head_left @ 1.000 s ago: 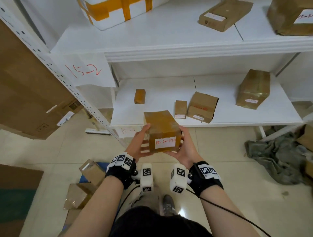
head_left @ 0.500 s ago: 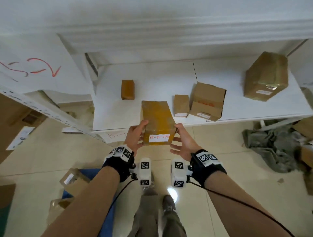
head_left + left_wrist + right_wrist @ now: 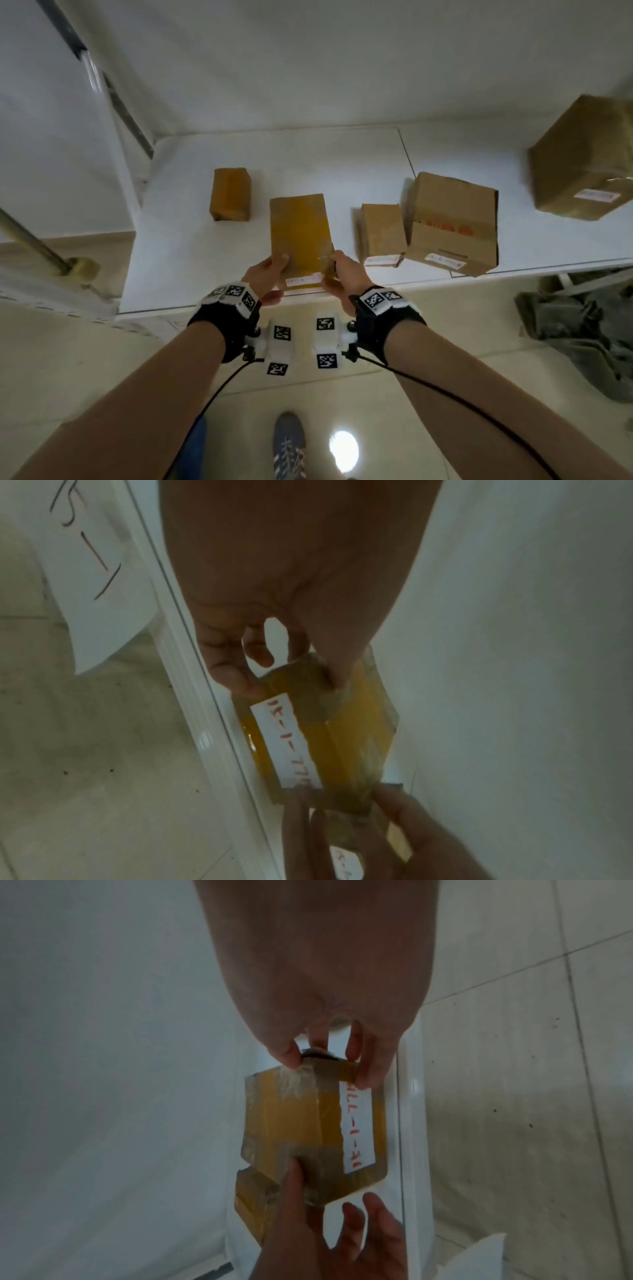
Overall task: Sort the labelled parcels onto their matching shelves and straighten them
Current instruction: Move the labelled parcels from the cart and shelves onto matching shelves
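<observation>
Fingers (image 3: 236, 680) of the left hand (image 3: 263, 277) and the right hand (image 3: 346, 274) are curled onto the near corners of the yellow-taped parcel (image 3: 299, 236), thumbs on top. It seems to rest on the white shelf (image 3: 178, 260) near the front edge, its white label (image 3: 358, 1129) facing the person. At 1 o'clock sit a small brown box (image 3: 382, 233) and a larger carton (image 3: 452, 222); at 11 o'clock, farther back, a small taped box (image 3: 231, 193).
</observation>
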`<state>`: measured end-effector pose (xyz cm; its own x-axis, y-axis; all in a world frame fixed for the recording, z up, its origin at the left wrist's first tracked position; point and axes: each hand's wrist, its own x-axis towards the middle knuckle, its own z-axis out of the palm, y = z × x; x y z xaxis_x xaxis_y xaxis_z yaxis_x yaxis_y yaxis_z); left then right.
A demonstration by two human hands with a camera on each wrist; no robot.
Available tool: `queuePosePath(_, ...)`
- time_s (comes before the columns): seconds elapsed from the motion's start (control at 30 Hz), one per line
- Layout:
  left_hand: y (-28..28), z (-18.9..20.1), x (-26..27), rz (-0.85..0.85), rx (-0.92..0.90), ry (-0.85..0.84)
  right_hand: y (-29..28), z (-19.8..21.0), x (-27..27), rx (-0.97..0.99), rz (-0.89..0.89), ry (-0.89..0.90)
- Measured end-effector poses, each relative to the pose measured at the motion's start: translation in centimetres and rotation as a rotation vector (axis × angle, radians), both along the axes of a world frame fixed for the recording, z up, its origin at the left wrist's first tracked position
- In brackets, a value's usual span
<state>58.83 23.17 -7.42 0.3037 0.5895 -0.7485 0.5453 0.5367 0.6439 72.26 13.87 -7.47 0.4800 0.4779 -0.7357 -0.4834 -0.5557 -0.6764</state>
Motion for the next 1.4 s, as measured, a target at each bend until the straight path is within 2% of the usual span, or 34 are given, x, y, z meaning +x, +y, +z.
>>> queuePosePath(0.17,1.9,-2.0,1.1,0.167,-0.103,-0.246,1.6,-1.8,1.2,0.117,-0.096,0.001)
queuePosePath(0.3,4.2,-2.9,2.1,0.329,-0.09,-0.33,3.3,-1.7,1.9,0.186,-0.091,-0.012)
queuePosePath(0.4,5.6,-2.7,2.7,0.302,-0.021,-0.303,3.9,-1.4,2.1,0.214,-0.051,-0.036)
queuePosePath(0.53,7.0,-1.4,3.3,0.308,0.07,-0.227,3.4,-0.4,2.5,0.255,-0.078,0.021)
queuePosePath(0.63,6.8,-0.6,4.1,0.357,0.276,-0.056,1.9,0.8,3.5,0.335,-0.137,0.037)
queuePosePath(0.7,5.7,0.0,5.3,0.369,0.374,-0.038,0.5,1.5,4.6,0.355,-0.215,-0.006)
queuePosePath(0.83,1.6,1.1,9.9,0.133,0.33,-0.137,-2.4,2.5,8.4,0.222,-0.358,-0.309)
queuePosePath(0.97,-2.5,1.0,15.2,-0.109,0.165,-0.121,-5.9,2.6,12.6,0.016,-0.449,-0.651)
queuePosePath(1.07,-4.5,-0.4,17.5,-0.216,0.2,-0.043,-9.1,2.0,15.4,-0.26,-0.36,-0.826)
queuePosePath(1.13,-5.7,-1.2,19.0,-0.226,0.261,0.001,-11.2,1.3,17.0,-0.355,-0.159,-0.794)
queuePosePath(1.2,-6.5,-1.3,20.3,-0.206,0.32,0.041,-12.9,0.3,18.1,-0.312,-0.012,-0.746)
queuePosePath(1.3,-6.9,-1.0,22.3,-0.261,0.418,0.079,-13.8,-0.9,19.8,-0.228,0.03,-0.764)
queuePosePath(1.4,-7.0,-0.8,24.2,-0.257,0.412,0.041,-13.9,-0.8,21.9,-0.215,0.066,-0.747)
